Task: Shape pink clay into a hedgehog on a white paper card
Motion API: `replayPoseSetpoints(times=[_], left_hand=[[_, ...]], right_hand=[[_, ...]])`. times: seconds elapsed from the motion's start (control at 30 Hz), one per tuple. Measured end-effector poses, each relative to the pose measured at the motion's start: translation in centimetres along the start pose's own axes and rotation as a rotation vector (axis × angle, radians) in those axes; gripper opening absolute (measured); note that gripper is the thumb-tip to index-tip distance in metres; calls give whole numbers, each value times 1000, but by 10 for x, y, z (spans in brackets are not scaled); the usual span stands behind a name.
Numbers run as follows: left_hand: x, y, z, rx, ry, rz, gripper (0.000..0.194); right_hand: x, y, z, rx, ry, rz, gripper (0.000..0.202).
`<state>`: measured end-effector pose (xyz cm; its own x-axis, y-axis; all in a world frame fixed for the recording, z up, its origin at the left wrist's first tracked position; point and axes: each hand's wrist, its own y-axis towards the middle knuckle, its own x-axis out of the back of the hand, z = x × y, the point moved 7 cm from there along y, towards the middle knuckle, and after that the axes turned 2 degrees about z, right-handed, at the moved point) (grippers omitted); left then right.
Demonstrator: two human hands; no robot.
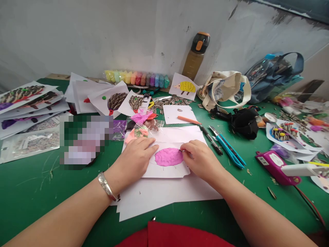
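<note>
A flattened oval of pink-purple modelling clay [169, 157] covers a pencil drawing on a small white sheet [164, 173], with short drawn legs below it. My left hand [136, 157] lies flat on the sheet's left side, fingers stretched towards the clay. At the clay's right edge, my right hand [199, 157] is closed in a pinch. A tiny dark tip, apparently a sunflower seed [180, 150], shows at its fingertips; the rest is hidden. Larger white sheets [164, 192] lie underneath. Opened clay packets [140, 128] touch the paper just beyond my left hand.
Right of the paper lie an orange stick [189, 119], a pen [211, 140] and a blue box cutter [228, 147]. Behind are loose sunflower seeds [169, 101], a bottle [195, 56] and a cloth bag [223, 89]. Seed-covered pictures [23, 97] are stacked left; a purple power socket [277, 168] sits right.
</note>
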<state>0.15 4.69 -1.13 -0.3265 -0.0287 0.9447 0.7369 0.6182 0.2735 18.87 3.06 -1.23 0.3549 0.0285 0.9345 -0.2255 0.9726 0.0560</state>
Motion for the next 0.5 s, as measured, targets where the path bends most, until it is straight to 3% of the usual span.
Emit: replayPoseSetpoints(times=[0.5], left_hand=[[0, 0, 0, 6, -1, 16, 35]], right_hand=[[0, -3, 4, -71, 16, 57, 20]])
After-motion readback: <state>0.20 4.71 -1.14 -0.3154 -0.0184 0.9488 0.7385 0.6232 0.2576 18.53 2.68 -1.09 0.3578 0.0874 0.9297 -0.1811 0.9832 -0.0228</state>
